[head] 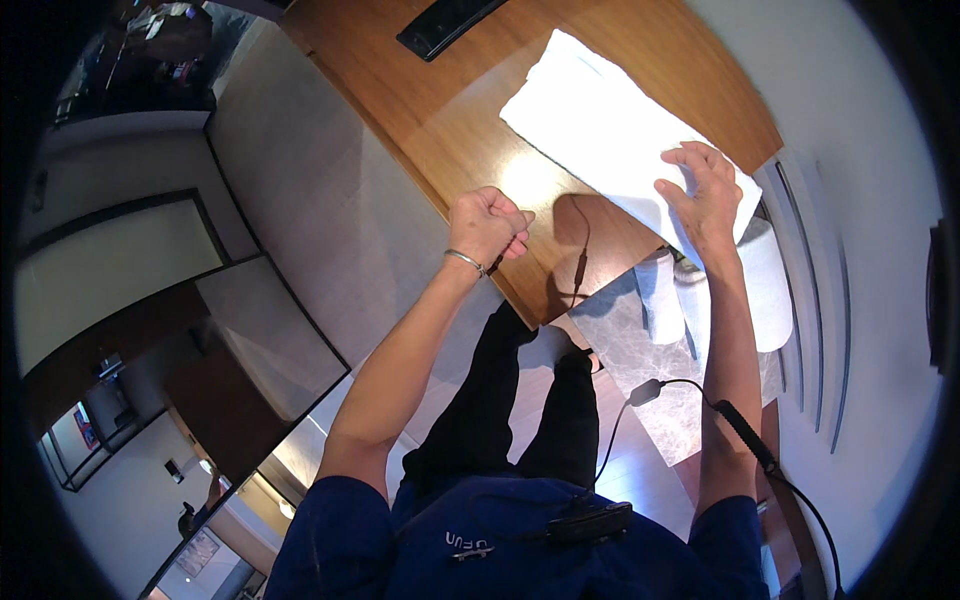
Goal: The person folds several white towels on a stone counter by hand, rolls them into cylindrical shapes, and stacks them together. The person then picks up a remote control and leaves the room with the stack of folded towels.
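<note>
A folded white cloth, towel-like and brightly lit (600,120), lies on a wooden tabletop (427,105). Over its near right end is my right hand (705,191), fingers apart and curved; whether they touch the cloth I cannot tell. My left hand (487,223), with a metal bangle (465,262) at the wrist, is above the table's left edge. Its fingers are curled in, and nothing shows in them. The left hand is apart from the cloth.
A black flat object (448,26) sits farther up the table. Several pale rolled or rounded cloth items (660,296) lie on a marbled surface (637,367) below the table end. A cable with an inline box (645,392) hangs by my right arm. The wall (870,225) is close on the right.
</note>
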Demonstrator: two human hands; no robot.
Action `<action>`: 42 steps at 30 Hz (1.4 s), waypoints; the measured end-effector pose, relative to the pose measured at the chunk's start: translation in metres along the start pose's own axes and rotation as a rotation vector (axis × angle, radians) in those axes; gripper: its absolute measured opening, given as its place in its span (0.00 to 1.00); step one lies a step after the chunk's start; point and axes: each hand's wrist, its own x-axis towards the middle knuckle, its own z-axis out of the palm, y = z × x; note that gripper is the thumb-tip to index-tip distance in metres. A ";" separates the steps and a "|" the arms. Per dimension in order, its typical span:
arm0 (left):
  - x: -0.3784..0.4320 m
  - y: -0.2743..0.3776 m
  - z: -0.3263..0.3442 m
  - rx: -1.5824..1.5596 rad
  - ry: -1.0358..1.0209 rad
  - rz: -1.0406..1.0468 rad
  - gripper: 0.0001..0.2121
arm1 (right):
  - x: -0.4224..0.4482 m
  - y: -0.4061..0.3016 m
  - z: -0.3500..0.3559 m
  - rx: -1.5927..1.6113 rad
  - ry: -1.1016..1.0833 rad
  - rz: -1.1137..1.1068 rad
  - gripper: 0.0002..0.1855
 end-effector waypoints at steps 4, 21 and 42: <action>0.001 -0.008 -0.003 -0.046 -0.075 0.000 0.07 | -0.002 0.008 0.004 0.035 0.041 -0.016 0.16; -0.006 -0.014 0.011 -0.047 0.011 -0.073 0.05 | 0.004 0.019 0.009 0.009 -0.003 0.062 0.16; -0.009 -0.014 0.006 -0.136 0.044 -0.056 0.05 | 0.011 0.012 0.013 0.012 -0.013 0.074 0.16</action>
